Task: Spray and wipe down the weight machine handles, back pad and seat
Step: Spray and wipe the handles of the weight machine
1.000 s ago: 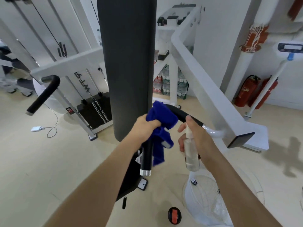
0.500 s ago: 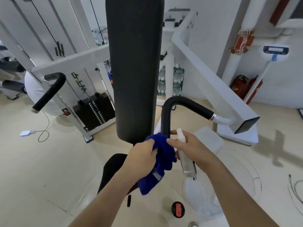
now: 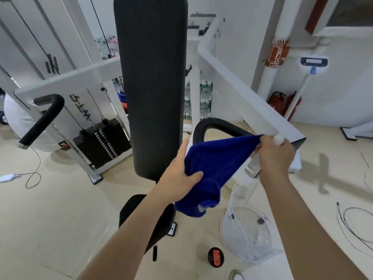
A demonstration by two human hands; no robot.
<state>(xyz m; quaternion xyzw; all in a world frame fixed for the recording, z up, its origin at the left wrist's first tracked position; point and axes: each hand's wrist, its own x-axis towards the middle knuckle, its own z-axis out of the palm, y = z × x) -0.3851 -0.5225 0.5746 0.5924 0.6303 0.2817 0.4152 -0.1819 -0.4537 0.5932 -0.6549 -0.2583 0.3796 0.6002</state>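
Note:
A blue cloth (image 3: 214,162) is stretched between my two hands in front of the right black handle (image 3: 214,126) of the weight machine. My left hand (image 3: 181,174) grips the cloth's lower left part. My right hand (image 3: 275,156) pinches the cloth's upper right corner while also holding a clear spray bottle (image 3: 252,168), its white top showing above the fingers. The tall black back pad (image 3: 153,85) stands just left of the cloth. The black seat (image 3: 131,209) lies below, partly hidden by my left forearm. The left handle (image 3: 43,118) sits far left.
The white machine arm (image 3: 242,91) runs down to the right behind my right hand. A weight stack (image 3: 103,142) stands behind the back pad. A clear plastic bin (image 3: 250,233), a black and red item (image 3: 216,256) and loose cables (image 3: 353,223) lie on the floor.
The cloth, bunched around the right handle's lower part before, has come off it and is now pulled open between both hands. My right hand moved up and right.

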